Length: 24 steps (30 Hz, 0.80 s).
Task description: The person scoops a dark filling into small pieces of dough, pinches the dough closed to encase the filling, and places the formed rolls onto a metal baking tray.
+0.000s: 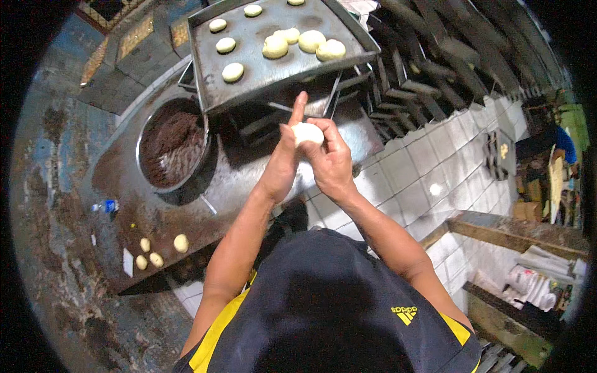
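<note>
A smooth white dough ball [307,134] is held between my two hands in front of me. My left hand [281,163] has one finger stretched out past the ball, and its thumb side presses against the dough. My right hand [334,163] curls its fingers round the ball from the other side, its thumb on the dough. Just beyond my hands is a dark metal baking tray [264,78] bearing several pale dough rounds. Four larger balls, among them one dough ball [274,47], sit clustered near its right side; smaller, flatter rounds lie apart along the left and back.
Left of my hands, a round metal bowl [140,149] holds dark brown crumbly filling [176,133]. Several small dough pieces [155,259] lie at the worktable's [233,186] near left. Stacked dark trays [429,68] rise at the back right. White tiles [429,155] cover the floor.
</note>
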Motion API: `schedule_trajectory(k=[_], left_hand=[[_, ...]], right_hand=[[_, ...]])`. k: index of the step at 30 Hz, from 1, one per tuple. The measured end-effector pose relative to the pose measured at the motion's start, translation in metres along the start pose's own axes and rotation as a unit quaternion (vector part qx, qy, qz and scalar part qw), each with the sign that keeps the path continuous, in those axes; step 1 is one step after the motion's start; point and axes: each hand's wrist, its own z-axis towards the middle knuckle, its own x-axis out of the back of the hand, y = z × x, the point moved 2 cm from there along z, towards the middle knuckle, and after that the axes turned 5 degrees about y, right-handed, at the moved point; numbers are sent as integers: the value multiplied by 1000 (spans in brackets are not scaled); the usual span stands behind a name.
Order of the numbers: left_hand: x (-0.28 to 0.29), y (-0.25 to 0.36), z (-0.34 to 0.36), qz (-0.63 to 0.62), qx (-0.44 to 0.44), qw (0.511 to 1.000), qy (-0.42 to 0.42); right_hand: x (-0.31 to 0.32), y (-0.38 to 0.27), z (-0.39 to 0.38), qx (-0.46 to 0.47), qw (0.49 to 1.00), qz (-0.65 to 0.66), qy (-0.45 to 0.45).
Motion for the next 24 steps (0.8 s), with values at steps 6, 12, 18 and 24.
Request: schedule_trajectory(k=[6,12,18,24], left_hand=[[49,11,101,-32,-56,993,96],[100,35,144,311,-183,928,93],[125,17,145,339,-146,929,16],[118,14,149,368,-166,914,-34]], right_hand=[[-18,-34,162,-296,929,-45,-218],[12,67,388,220,837,-498,-43],[2,135,445,106,785,-518,-324],[2,151,446,142,791,-513,-302]])
